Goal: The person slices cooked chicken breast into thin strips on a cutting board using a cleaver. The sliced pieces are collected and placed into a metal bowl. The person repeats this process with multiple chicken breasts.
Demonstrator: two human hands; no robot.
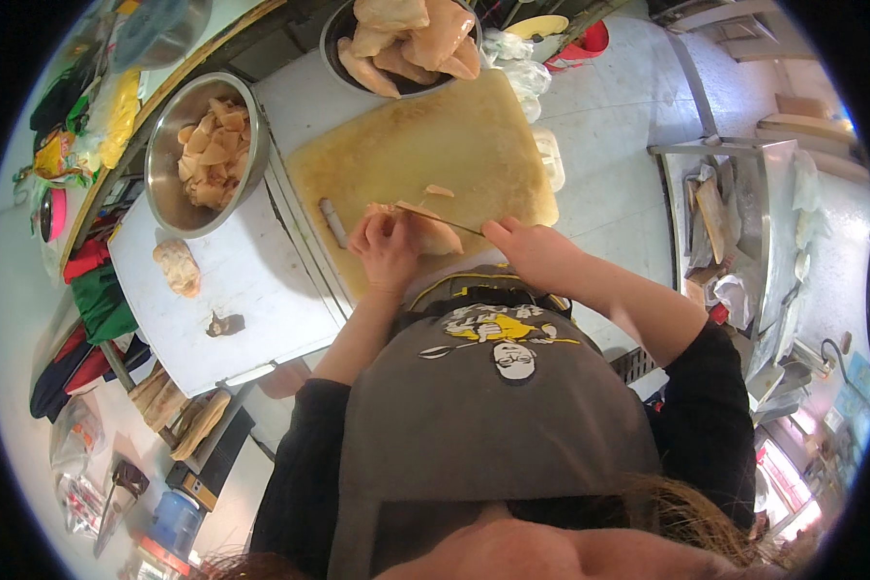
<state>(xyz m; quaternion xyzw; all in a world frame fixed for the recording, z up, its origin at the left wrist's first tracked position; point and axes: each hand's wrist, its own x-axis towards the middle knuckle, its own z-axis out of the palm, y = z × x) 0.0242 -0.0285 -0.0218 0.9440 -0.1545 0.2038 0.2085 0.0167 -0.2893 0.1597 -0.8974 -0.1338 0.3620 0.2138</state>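
A raw chicken breast (438, 236) lies near the front edge of a worn yellowish cutting board (435, 138). The curled fingers of my left hand (386, 250) hold its left end against the board. In my right hand (525, 246) is a knife (442, 220), gripped at the handle, which my fingers hide. Its thin blade runs leftwards across the chicken, with the tip close to my left fingers. Just beyond the blade rests a small cut slice of chicken (439, 191).
Left of the board, a steel bowl (257, 192) contains cut chicken pieces (214, 152). Whole chicken breasts (406, 43) fill a dark round pan (328, 54) behind the board. A pale lump (177, 267) sits on the white surface (275, 304). Plastic bags (525, 76) border the board's far right corner.
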